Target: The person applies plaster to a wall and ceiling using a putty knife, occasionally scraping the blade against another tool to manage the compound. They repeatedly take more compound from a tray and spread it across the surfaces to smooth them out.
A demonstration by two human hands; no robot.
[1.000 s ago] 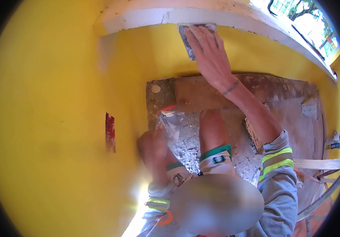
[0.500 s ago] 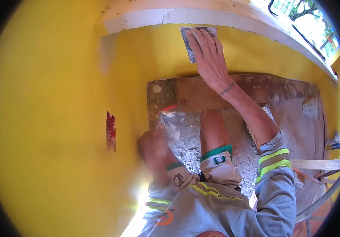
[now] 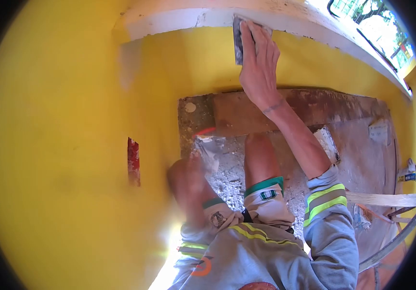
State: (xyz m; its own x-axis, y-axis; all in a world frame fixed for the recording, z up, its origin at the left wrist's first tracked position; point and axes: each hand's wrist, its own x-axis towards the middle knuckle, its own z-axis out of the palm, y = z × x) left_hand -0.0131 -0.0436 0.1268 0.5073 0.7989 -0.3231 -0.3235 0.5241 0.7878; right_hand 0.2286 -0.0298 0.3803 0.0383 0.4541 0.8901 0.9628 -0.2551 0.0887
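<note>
My right hand [image 3: 261, 60] reaches up to the yellow wall [image 3: 179, 53], just under the white ledge. Its fingers lie together over a dark, dusty rectangular sheet that looks like sandpaper [image 3: 238, 46], pressing it where the wall meets the ledge's lower edge. Low on the left, my left hand [image 3: 194, 176] is smeared, close to my knee, and its fingers cannot be made out. Just beyond that hand is a pale grey, crumpled-looking thing [image 3: 210, 153] with a red curved edge above it.
The white ledge [image 3: 174, 23] runs across the top. A narrow red patch [image 3: 133, 162] marks the left wall. Brown boards [image 3: 261, 113] lie beyond my knees, over rough, speckled ground. On the right are a pale wooden bar [image 3: 386, 199] and a small package [image 3: 407, 171].
My right hand has moved up and slightly right with the sandpaper, from the yellow wall to the ledge's edge. The sheet is now tilted more edge-on. My left hand stays in about the same place.
</note>
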